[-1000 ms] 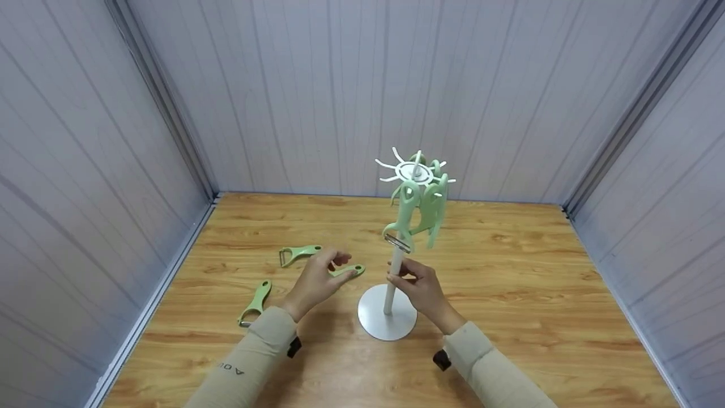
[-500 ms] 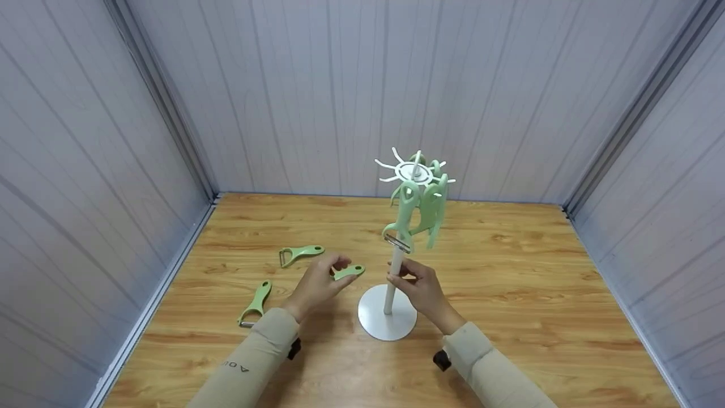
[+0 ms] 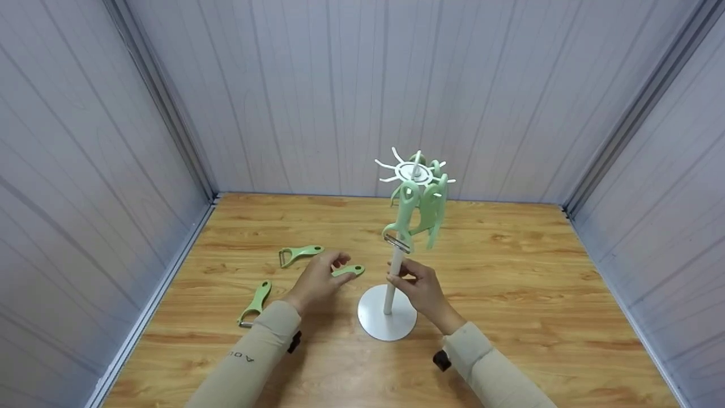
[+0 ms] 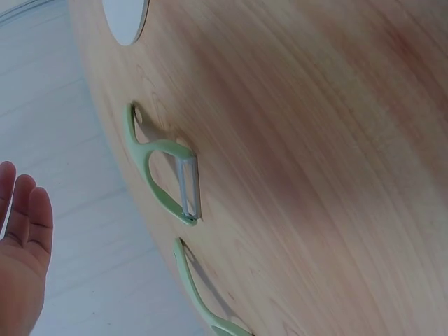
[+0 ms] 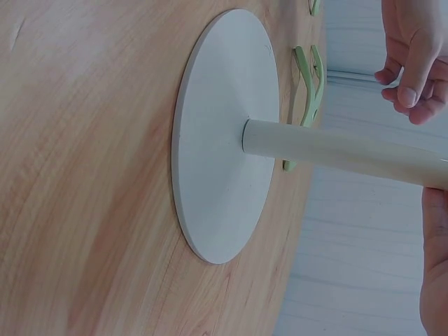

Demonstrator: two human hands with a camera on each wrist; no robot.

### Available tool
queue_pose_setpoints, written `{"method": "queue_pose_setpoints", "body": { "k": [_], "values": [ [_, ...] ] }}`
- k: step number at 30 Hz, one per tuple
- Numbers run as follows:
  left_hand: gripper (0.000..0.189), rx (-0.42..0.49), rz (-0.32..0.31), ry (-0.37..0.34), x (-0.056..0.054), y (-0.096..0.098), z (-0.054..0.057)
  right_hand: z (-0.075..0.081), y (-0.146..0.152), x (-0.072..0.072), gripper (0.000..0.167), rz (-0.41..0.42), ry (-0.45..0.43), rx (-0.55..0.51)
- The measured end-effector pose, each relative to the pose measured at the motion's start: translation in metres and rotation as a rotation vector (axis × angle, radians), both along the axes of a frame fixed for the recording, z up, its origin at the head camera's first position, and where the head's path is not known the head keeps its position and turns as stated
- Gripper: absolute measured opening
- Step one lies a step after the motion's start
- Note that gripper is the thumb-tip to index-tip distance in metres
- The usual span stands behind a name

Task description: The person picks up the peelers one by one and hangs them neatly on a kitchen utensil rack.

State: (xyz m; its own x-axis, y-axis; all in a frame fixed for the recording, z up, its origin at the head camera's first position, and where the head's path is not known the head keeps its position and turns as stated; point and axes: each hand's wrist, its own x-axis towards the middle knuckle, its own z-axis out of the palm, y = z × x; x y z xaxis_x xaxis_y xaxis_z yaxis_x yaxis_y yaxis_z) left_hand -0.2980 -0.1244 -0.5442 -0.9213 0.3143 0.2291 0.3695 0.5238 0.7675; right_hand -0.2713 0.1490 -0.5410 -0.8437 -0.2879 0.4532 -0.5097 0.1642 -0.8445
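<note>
My left hand (image 3: 320, 279) hovers over a green peeler (image 3: 348, 272), hiding its blade end in the head view. In the left wrist view that peeler (image 4: 143, 150) lies on the table, apart from the hand, whose fingers (image 4: 31, 220) hold nothing. With its thumb and fingers, my right hand (image 3: 422, 286) grips the white pole (image 3: 391, 294) of a stand. White hooks spread from the top disc (image 3: 415, 173) of the stand. Several green peelers (image 3: 405, 212) hang from hooks on its front and right side. The round base (image 5: 217, 147) sits flat on the table.
Two more green peelers lie on the wooden table (image 3: 510, 272) to the left: one peeler (image 3: 300, 254) farther back, another peeler (image 3: 257, 300) beside the left forearm. Pale panel walls (image 3: 362, 96) enclose the table at the back and both sides.
My left hand shifts slightly right and its thumb dips over the peeler's handle. The right hand and the stand stay in place.
</note>
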Motion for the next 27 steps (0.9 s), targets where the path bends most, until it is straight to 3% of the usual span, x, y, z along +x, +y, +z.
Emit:
{"method": "queue_pose_setpoints", "body": {
  "k": [5, 12, 17, 27],
  "values": [
    [0.04, -0.038, -0.005, -0.009, -0.006, -0.002, -0.002, -0.001, 0.001, 0.0, 0.022, -0.007, -0.002, 0.016],
    [0.054, -0.094, -0.008, -0.089, -0.013, -0.004, 0.0, 0.0, 0.0, 0.001, 0.025, 0.005, -0.038, -0.007],
    [0.057, -0.137, -0.004, -0.104, -0.02, -0.002, 0.0, 0.0, -0.001, 0.002, 0.026, 0.004, -0.047, -0.014],
    [0.062, -0.207, 0.006, -0.167, -0.03, -0.002, -0.014, 0.001, 0.0, 0.001, 0.026, -0.003, -0.036, 0.008]
  ]
}}
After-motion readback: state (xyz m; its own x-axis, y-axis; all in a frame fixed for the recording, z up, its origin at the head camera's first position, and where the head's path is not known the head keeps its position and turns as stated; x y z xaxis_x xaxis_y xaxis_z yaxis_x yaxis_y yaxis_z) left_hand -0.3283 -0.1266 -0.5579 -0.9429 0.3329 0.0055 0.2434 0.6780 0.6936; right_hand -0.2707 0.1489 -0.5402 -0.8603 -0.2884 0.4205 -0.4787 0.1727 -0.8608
